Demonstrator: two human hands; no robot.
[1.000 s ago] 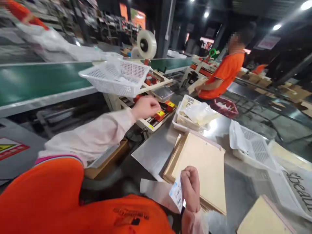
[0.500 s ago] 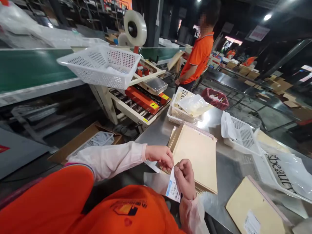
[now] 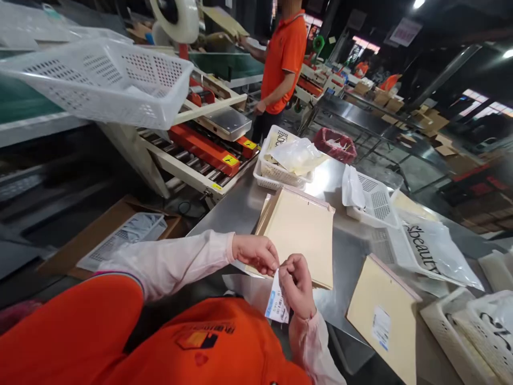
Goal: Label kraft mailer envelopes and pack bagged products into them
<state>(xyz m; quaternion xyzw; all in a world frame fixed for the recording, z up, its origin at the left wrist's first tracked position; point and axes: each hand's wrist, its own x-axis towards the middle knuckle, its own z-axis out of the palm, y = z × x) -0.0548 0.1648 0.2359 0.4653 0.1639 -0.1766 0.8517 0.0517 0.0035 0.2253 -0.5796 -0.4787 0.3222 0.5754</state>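
A white printed shipping label [image 3: 277,299] with a blue patch hangs in front of my orange shirt. My right hand [image 3: 298,286] is closed, its thumb and fingers pinching the label's upper edge. From the other side my left hand [image 3: 256,253] meets it, fingertips pinched at the label's top corner. What exactly lies between the left fingertips is too small to see. Just beyond both hands a stack of tan padded envelopes [image 3: 298,230] lies on the metal table [image 3: 236,206]. Another padded envelope [image 3: 382,315], bearing a white label, lies to the right.
White baskets [image 3: 371,200] with plastic bags stand along the table's far and right sides. A dark red basket [image 3: 334,145] is behind them. At left, a white basket [image 3: 108,80] sits near a roller taping machine [image 3: 204,149]. A person in orange [image 3: 282,59] stands beyond, holding an envelope.
My view has turned to the right, so the surroundings shift left. Both hands keep their pinch at the label's top. The person beyond has raised the envelope.
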